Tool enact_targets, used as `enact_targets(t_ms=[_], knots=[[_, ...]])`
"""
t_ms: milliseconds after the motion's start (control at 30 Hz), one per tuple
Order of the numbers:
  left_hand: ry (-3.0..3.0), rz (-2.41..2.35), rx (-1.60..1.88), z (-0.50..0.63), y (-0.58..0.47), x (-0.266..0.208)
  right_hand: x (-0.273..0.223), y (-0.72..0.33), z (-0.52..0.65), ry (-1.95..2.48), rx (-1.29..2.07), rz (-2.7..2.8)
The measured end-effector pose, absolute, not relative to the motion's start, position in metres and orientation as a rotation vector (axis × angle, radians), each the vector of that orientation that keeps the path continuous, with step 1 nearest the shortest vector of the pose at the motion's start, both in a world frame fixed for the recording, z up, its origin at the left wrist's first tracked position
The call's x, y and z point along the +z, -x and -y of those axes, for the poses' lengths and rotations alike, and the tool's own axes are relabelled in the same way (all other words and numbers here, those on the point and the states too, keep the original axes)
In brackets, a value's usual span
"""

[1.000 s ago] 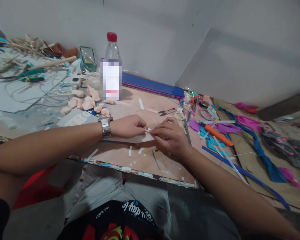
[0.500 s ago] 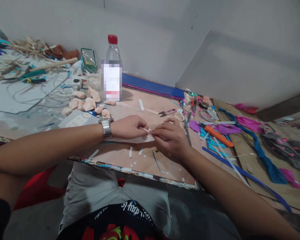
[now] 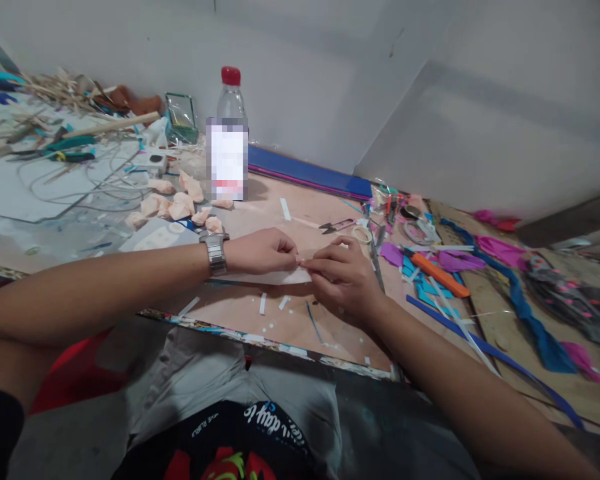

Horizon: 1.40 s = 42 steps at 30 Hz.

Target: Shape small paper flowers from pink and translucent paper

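Observation:
My left hand [image 3: 266,251], with a metal watch [image 3: 215,255] on its wrist, is closed over a white piece of paper [image 3: 280,276] near the table's front. Its thumb and finger pinch at one small spot. There my right hand [image 3: 347,277] meets it from the right, its thumb and forefinger pressed together and its other fingers curled. Whatever the fingertips hold is too small and covered to name. Just behind my hands lie small thread snips [image 3: 337,226] and a roll of tape [image 3: 362,235]. Several crumpled peach-coloured pieces [image 3: 183,205] lie beyond my left wrist.
A bottle with a red cap [image 3: 231,76] stands near the wall beside a long blue strip stack [image 3: 307,171]. Pliers [image 3: 67,148], wire and sticks crowd the left. On the right lie an orange cutter [image 3: 439,275], a blue strip [image 3: 495,360] and pink scraps [image 3: 500,250].
The view has shifted slightly. My hands stay together; the left fist has turned a little, and the small pale strip seen between the fingertips before is now mostly covered.

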<state>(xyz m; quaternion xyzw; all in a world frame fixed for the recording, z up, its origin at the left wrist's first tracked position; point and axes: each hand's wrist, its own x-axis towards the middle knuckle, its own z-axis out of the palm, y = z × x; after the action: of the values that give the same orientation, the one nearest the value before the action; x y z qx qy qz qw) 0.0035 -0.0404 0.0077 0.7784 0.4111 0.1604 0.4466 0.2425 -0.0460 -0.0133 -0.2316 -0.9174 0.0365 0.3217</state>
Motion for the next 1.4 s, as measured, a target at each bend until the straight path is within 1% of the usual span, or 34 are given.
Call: enact_targets(t_ms=[167, 933, 1133, 1400], knots=[[-1.976, -1.019, 0.461, 0.039, -0.002, 0.003, -0.010, -0.240, 0.048, 0.655, 0.089, 2.365], [-2.102, -0.979, 0.534, 0.042, -0.002, 0.004, -0.008, -0.236, 0.052, 0.690, 0.123, 2.367], [-2.312, -1.017, 0.547, 0.045, -0.004, 0.002, -0.009, -0.237, 0.052, 0.706, 0.142, 2.365], [-2.649, -1.107, 0.451, 0.050, -0.009, -0.001, -0.013, -0.239, 0.051, 0.780, 0.200, 2.419]])
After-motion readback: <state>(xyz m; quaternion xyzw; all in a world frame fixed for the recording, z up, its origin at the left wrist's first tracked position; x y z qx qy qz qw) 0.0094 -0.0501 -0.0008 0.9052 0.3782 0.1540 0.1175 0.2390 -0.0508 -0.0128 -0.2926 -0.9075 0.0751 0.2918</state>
